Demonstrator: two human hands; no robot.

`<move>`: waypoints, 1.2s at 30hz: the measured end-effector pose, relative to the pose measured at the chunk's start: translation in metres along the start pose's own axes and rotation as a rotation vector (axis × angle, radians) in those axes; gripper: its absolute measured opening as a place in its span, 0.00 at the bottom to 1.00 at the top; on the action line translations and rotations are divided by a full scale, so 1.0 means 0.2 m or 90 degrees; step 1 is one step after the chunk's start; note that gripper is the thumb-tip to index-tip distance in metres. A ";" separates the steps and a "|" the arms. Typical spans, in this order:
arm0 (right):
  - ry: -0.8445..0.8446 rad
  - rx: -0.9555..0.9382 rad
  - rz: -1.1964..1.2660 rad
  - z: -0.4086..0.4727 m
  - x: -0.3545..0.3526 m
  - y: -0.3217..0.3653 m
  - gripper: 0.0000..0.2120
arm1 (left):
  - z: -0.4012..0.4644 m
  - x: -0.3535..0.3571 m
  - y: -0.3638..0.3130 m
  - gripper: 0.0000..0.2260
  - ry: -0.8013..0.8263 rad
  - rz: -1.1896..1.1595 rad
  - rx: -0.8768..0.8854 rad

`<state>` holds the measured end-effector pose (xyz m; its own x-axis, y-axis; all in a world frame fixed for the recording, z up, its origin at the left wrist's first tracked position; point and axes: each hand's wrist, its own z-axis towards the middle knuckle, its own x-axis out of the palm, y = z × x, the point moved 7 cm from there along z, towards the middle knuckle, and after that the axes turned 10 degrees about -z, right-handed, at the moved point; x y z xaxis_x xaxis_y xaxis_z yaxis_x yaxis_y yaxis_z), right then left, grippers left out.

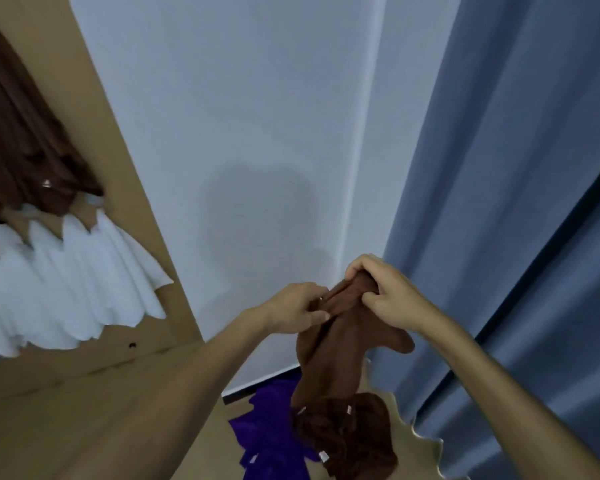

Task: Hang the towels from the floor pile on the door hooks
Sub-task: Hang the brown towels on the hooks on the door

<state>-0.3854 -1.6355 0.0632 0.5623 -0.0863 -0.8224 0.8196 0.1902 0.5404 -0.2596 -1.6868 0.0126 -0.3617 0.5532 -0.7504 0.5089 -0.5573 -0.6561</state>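
Two hands are up in front of us, and both hold one brown towel [329, 355] by its top. Far to the left of our grip, a dark brown towel [21, 140] and a white towel [66, 289] hang on the tan door [125, 188]. Our left hand [297, 308] pinches the towel's left edge with curled fingers and thumb. Just to its right, our right hand [385, 292] is bunched tight around the top of the cloth. The towel hangs straight down from our grip. Below it, a purple towel [267, 445] and more brown towels [347, 434] lie in a pile on the floor. To the right of our grip hangs a blue curtain [506, 202].
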 end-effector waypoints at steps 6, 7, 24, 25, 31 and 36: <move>-0.120 -0.047 0.103 0.09 -0.23 0.23 0.24 | -0.16 -0.12 0.09 0.02 -0.091 0.013 -0.076; -0.142 -0.051 0.116 0.10 -0.27 0.25 0.24 | -0.19 -0.13 0.12 0.03 -0.110 -0.006 -0.092; -0.134 0.048 -0.121 0.37 -0.03 0.44 0.17 | -0.71 -0.93 0.10 0.08 -0.412 0.031 -0.040; -0.089 0.009 -0.058 0.40 0.06 0.58 0.17 | -0.74 -0.96 0.10 0.07 -0.408 0.041 -0.040; 0.048 -0.095 0.150 0.52 0.43 1.26 0.17 | -0.98 -1.12 0.20 0.08 -0.412 0.011 -0.119; 0.091 -0.127 0.205 0.58 0.63 1.61 0.29 | -1.32 -1.30 0.38 0.12 -0.534 -0.209 -0.190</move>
<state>-0.0378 -1.6991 0.1545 0.7540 0.1431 -0.6411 0.5588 0.3732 0.7406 0.0783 -1.7094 0.1784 -0.9061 -0.0356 -0.4216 0.4194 -0.2069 -0.8839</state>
